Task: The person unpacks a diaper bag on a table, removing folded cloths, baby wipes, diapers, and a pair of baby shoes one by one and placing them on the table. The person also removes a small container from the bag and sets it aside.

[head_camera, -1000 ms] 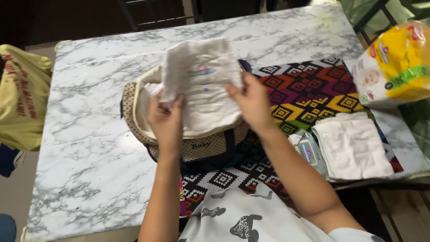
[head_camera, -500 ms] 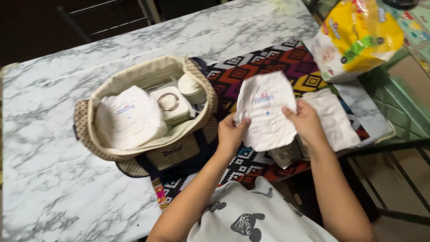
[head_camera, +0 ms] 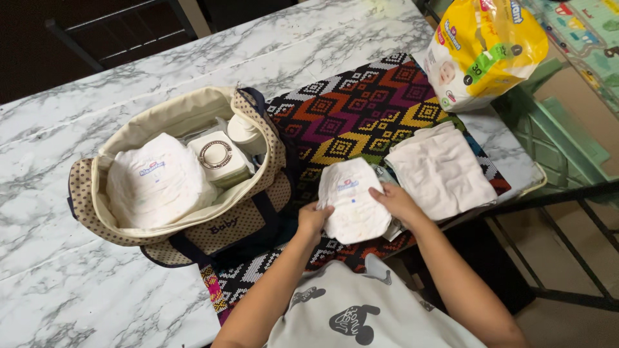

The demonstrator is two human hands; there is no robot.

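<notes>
Both your hands are closed on a folded white diaper (head_camera: 353, 201), pinching it at its two sides: your left hand (head_camera: 314, 219) grips the near-left edge with the fingers curled under and the thumb on top, and your right hand (head_camera: 398, 201) clamps the right edge, fingers laid across its face. You hold the diaper low over the near part of a woven mat (head_camera: 361, 116) patterned in black, white, orange, purple and yellow diamonds; whether it touches the mat cannot be told.

Just right of your right hand lies a stack of folded white cloths (head_camera: 442, 169) on the mat, with a small packet partly hidden between the stack and the diaper. Left of your left hand stands an open beige diaper bag (head_camera: 258, 212) with dotted trim and dark straps, resting partly on the mat. Inside it, a second folded diaper (head_camera: 155, 183) fills the left half, a white box with a round ringed lid (head_camera: 216, 156) sits in the middle, and a white bottle (head_camera: 245, 132) stands at the far right.

At the far right corner of the white marble table (head_camera: 97, 296) sits a yellow and white diaper pack (head_camera: 483, 45).
</notes>
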